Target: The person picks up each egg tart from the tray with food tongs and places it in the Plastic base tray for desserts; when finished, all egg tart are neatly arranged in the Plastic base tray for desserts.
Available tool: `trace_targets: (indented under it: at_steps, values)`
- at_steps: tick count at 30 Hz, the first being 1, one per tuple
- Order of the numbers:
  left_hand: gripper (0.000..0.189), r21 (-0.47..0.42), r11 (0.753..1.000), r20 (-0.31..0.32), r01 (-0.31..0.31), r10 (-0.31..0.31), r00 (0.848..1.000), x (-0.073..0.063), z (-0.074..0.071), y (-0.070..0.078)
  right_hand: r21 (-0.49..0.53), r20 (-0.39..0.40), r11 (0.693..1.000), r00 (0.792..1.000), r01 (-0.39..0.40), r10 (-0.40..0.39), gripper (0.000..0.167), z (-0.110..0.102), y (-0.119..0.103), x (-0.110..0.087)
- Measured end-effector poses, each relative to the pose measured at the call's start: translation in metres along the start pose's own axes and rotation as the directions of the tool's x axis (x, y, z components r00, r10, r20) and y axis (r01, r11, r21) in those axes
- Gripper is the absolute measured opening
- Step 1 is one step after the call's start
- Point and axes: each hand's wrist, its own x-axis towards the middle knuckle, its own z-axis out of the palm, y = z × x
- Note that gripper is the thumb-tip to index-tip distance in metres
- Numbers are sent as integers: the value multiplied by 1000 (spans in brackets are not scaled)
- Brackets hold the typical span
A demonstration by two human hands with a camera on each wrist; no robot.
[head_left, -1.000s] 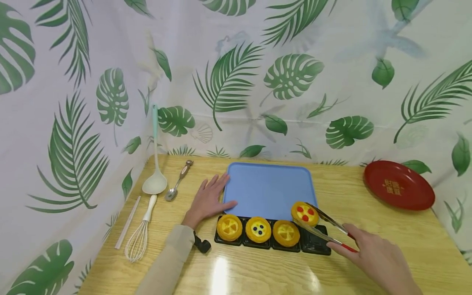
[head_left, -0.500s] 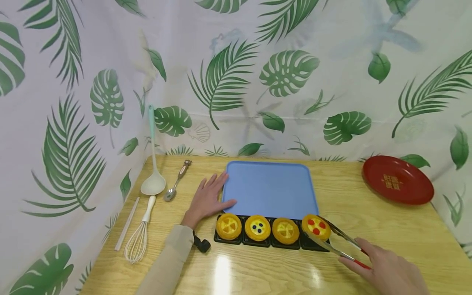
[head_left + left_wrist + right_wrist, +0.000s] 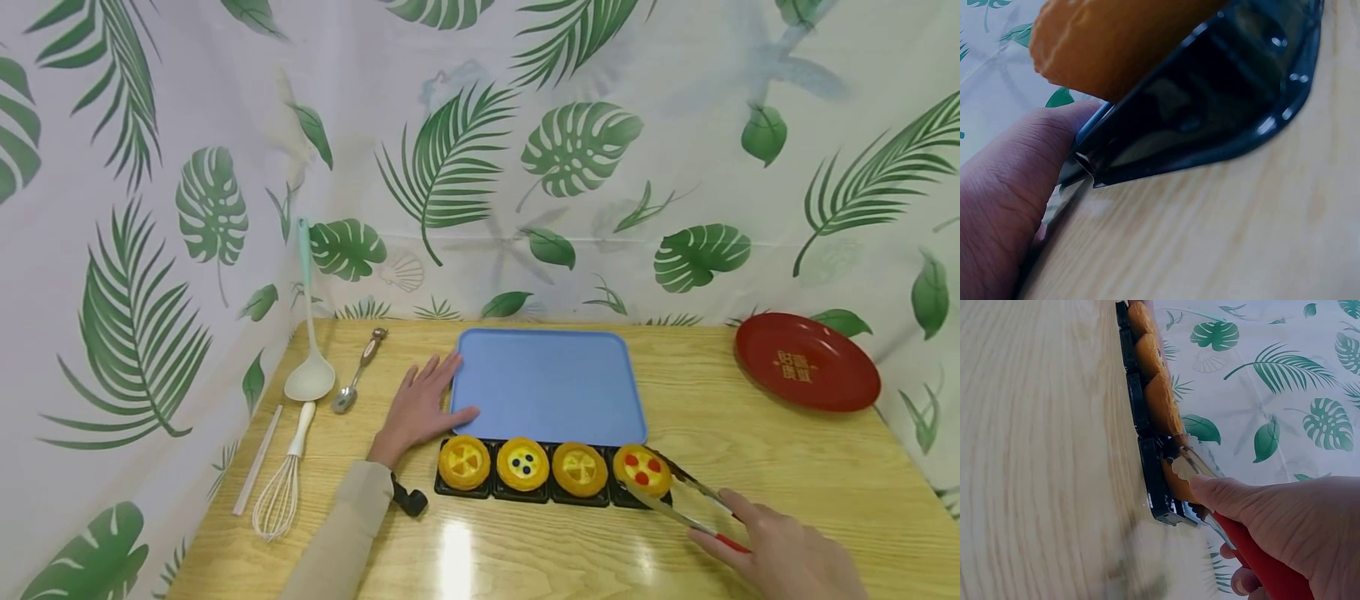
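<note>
My left hand (image 3: 417, 412) rests at the left side of the blue tray (image 3: 547, 383), fingers spread, thumb at its near left corner. In front of it lies a long black sectioned holder (image 3: 467, 493) with egg tarts in its compartments. My right hand (image 3: 795, 550) grips red-handled metal tongs (image 3: 1266, 562). Their tips lie on either side of the tart with red pieces (image 3: 642, 472), which sits in the rightmost compartment. Left of it are a tart with orange wedges (image 3: 580, 469), a tart with dark berries (image 3: 522, 464) and another wedge-topped tart (image 3: 464, 462).
At the left lie a ladle (image 3: 310, 379), a whisk (image 3: 279, 496), a spoon (image 3: 360, 371) and a pale thin stick (image 3: 257, 460). A red oval plate (image 3: 806, 362) leans at the back right. Leaf-printed cloth (image 3: 480, 167) closes the back and left.
The tart with red pieces has moved right and down in the tongs, from above the blue tray's near edge into the rightmost compartment. My left hand has stayed put.
</note>
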Motion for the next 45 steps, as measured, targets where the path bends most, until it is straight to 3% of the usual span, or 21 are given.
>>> trace_targets:
  at_steps: [7, 19, 31, 33, 40, 45]
  values:
    - [102, 4, 1000, -6, -2, 2, 1000, 1, 2, -1, 22, -25, 1000, 1000, 8, -7, 100, 3, -3, 1]
    - [102, 1, 1000, -20, -10, 10, 1000, 0, 1, -1, 13, 9, 1000, 1000, -19, 18, 105, 1, 1, 0]
    - [101, -6, 1000, -11, 0, 0, 1000, 0, -1, 0, 76, 12, 996, 999, -54, 53, 113, 1, 1, 3]
    - [101, -5, 1000, -10, -2, 2, 1000, -1, -1, 1, 114, 2, 992, 999, -53, 54, 111, -1, 0, 2]
    - [102, 2, 1000, -22, -3, 3, 1000, -2, 0, 0, 280, -149, 960, 988, 3, 40, 81, -9, -6, -1]
    - [103, 7, 1000, -22, -7, 8, 1000, -1, -1, 0, 340, -209, 939, 978, 52, 22, 85, -17, -10, 9]
